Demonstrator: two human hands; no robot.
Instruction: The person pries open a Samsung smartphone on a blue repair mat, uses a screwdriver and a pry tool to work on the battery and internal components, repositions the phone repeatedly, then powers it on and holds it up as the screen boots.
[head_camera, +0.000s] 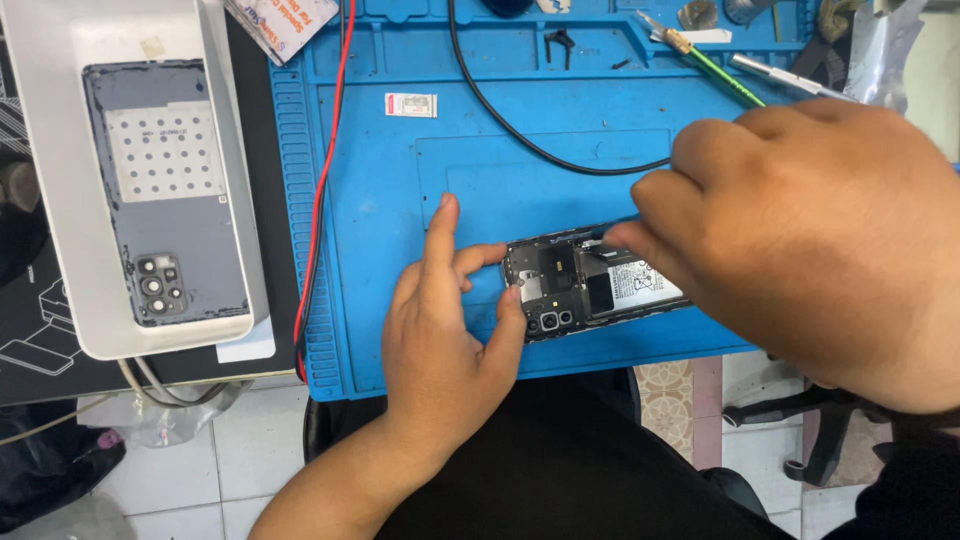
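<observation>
An opened phone (575, 285) with its back cover off lies on the blue work mat (400, 200), showing its camera modules and battery. My left hand (445, 350) grips the phone's camera end between thumb and fingers, with the index finger raised. My right hand (810, 240) covers the phone's other end, fingertips pinched together on its upper edge over the battery area. What the fingertips pinch is hidden.
The removed grey back cover (165, 200) rests on a white tray-like device (60, 200) at the left. A red wire (322, 200) and a black cable (520, 130) cross the mat. Tweezers, a green-handled tool (725, 75) and small parts lie along the mat's far edge.
</observation>
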